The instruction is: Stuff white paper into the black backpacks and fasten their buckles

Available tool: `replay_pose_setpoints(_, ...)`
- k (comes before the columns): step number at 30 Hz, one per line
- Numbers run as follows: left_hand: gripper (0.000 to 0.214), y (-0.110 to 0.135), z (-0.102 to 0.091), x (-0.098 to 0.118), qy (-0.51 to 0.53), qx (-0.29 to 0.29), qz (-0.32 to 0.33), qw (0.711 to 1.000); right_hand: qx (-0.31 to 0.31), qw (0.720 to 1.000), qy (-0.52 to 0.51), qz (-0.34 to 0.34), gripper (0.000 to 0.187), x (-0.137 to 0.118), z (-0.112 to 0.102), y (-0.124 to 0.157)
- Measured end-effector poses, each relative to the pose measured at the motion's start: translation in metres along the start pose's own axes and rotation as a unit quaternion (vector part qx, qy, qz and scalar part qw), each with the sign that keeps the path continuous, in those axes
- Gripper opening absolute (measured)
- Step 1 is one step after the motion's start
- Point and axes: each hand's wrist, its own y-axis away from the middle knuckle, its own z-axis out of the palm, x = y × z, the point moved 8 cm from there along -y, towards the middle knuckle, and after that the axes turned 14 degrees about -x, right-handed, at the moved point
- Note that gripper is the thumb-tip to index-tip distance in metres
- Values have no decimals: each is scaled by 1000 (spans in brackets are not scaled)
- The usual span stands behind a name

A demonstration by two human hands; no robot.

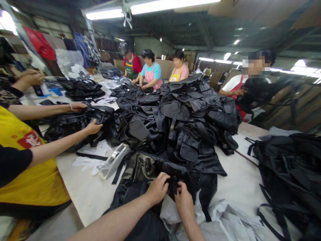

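A black leather-look bag (142, 169) lies on the table right in front of me. My left hand (158, 188) has its fingers curled at the bag's upper part, gripping its edge. Close beside it, my right hand (184, 198) pinches a short black strap (175, 184) on the bag between thumb and fingers. The fingertips of both hands are partly hidden against the dark material. Crumpled pale grey lining or wrapping (173, 214) lies under my right wrist.
A large pile of black bags (175, 110) rises beyond my hands. A tape dispenser (116, 160) and white gloves (94, 155) lie to the left. A co-worker in a yellow apron (27, 157) handles a bag there. More black bags (288, 167) sit at right.
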Motion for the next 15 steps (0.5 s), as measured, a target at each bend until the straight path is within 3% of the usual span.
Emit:
replay_pose_setpoints(2, 29, -5, 6, 2, -38, -50, -15, 998, 17, 1000, 26, -1, 31, -1, -3, 0)
replay_pose_setpoints(6, 21, -6, 14, 5, -67, -138, -3, 988, -38, 999, 30, 0, 24, 2, 7, -5)
replay_pose_setpoints(10, 23, -1, 18, 11, -17, -182, 57, 982, -57, 996, 61, -24, 20, -2, 16, 3)
replay_pose_setpoints(15, 24, 0, 22, 6, -14, -185, 14, 983, -57, 974, 208, -65, 33, -9, 34, 26)
